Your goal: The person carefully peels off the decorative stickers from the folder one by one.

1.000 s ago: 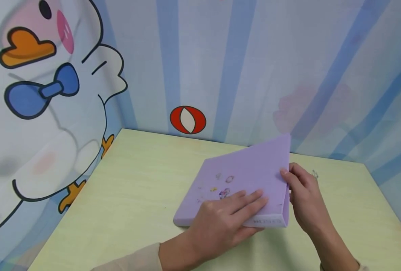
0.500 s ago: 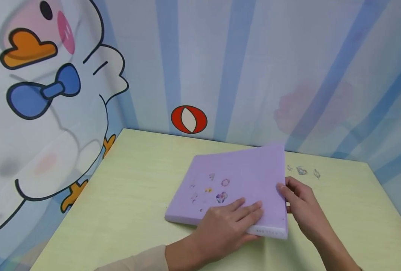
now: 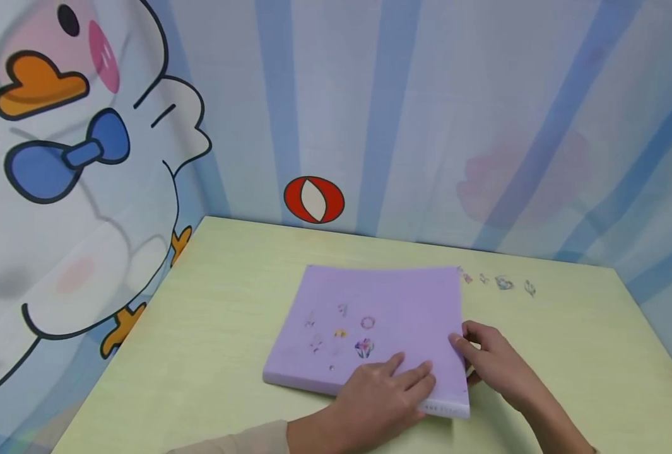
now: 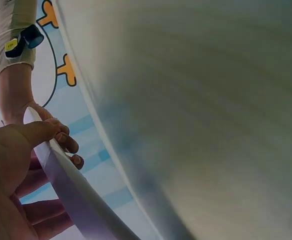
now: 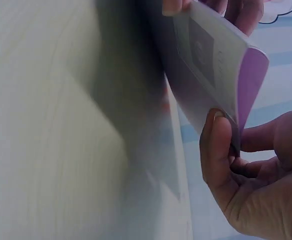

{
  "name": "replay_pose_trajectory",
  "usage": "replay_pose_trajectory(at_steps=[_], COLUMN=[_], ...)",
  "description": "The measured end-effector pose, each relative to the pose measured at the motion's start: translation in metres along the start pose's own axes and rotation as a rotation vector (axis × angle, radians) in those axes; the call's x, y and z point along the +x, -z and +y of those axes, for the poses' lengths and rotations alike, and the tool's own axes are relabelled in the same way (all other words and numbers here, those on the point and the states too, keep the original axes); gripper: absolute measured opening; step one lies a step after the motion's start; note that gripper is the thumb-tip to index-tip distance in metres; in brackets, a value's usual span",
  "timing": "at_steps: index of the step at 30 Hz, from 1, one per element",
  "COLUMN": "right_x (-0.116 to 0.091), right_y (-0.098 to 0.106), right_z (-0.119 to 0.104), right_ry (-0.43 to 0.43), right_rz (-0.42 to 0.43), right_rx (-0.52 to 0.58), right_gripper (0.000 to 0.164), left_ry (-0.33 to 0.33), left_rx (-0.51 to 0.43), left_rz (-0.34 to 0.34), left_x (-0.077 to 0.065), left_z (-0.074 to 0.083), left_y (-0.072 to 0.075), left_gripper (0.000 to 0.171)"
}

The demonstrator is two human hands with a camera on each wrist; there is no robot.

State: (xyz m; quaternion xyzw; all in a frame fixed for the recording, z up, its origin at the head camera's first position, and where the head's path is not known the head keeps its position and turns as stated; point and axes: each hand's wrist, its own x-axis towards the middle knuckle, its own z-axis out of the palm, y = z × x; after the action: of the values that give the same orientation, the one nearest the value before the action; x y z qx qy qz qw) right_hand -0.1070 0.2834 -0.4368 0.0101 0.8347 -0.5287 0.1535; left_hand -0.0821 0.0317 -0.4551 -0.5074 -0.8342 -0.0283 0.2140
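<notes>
A purple binder [image 3: 392, 296] with small colourful pictures on its cover is low over the table in the head view, its spine toward me. My left hand [image 3: 378, 400] holds it at the spine, fingers spread on the cover; in the left wrist view its thumb [image 4: 33, 132] lies along the spine edge. At the right side edge, my right hand [image 3: 491, 359] pinches the binder between thumb and fingers. The right wrist view shows a pale label on the spine [image 5: 206, 52] and the cover bowed near the right fingers [image 5: 218, 142]. The binder's inside is hidden.
Several small sticker-like pictures [image 3: 504, 282] lie in a row on the pale green table [image 3: 216, 302], behind the binder to the right. A striped blue backdrop [image 3: 341, 113] rises from the table's back edge, with a cartoon bird [image 3: 86, 221] on the left.
The binder's raised right side has come down and the binder has shifted left and toward me, with both hands still on it. More of the small pictures behind it now show.
</notes>
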Motion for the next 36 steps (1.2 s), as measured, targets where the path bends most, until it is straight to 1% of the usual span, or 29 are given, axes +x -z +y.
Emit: replay_pose_trajectory(at_steps=[5,7,12,14,17,20,22,25,26,28,30,32,33,36], right_x=[0.004,0.005,0.006,0.007,0.008,0.012,0.013,0.013,0.010,0.008,0.006,0.004,0.003,-0.002], right_y=[-0.002,-0.003,-0.004,-0.004,-0.005,-0.006,-0.008,-0.013,-0.015,-0.019,-0.021,-0.024,-0.025,-0.031], right_z=[0.010,0.012,0.015,0.017,0.021,0.030,0.032,0.031,0.027,0.026,0.025,0.024,0.023,0.016], right_ry=[-0.037,-0.038,-0.010,-0.008,-0.020,-0.033,-0.025,-0.014,-0.013,-0.015,-0.015,-0.005,0.006,0.030], right_rz=[-0.016,-0.016,-0.042,-0.051,-0.058,-0.071,-0.080,-0.079,-0.077,-0.062,-0.041,-0.016,-0.001,0.049], right_rx=[-0.148,-0.214,-0.347,-0.383,-0.412,-0.449,-0.473,-0.528,-0.526,-0.556,-0.592,-0.633,-0.657,-0.724], right_gripper=[0.024,0.025,0.027,0.028,0.030,0.032,0.033,0.035,0.036,0.036,0.038,0.038,0.038,0.039], left_ry=[-0.013,-0.012,-0.015,-0.017,-0.020,-0.018,-0.026,-0.041,-0.051,-0.066,-0.079,-0.078,-0.071,-0.018], left_rx=[-0.045,-0.050,-0.019,-0.021,-0.047,-0.062,-0.044,-0.017,-0.001,0.022,0.061,0.102,0.113,0.066], left_rz=[-0.083,-0.097,-0.101,-0.129,-0.185,-0.239,-0.244,-0.249,-0.242,-0.234,-0.207,-0.177,-0.176,-0.251], left_x=[0.001,0.001,0.001,0.000,0.000,0.000,-0.001,-0.004,-0.005,-0.007,-0.008,-0.009,-0.010,-0.007], left_z=[0.004,0.006,0.011,0.012,0.014,0.015,0.018,0.021,0.022,0.024,0.026,0.029,0.029,0.027], left_y=[-0.007,-0.009,-0.011,-0.010,-0.009,-0.008,-0.008,-0.007,-0.007,-0.008,-0.009,-0.011,-0.010,-0.003], left_gripper=[0.042,0.039,0.032,0.032,0.034,0.033,0.032,0.034,0.036,0.040,0.043,0.043,0.044,0.041])
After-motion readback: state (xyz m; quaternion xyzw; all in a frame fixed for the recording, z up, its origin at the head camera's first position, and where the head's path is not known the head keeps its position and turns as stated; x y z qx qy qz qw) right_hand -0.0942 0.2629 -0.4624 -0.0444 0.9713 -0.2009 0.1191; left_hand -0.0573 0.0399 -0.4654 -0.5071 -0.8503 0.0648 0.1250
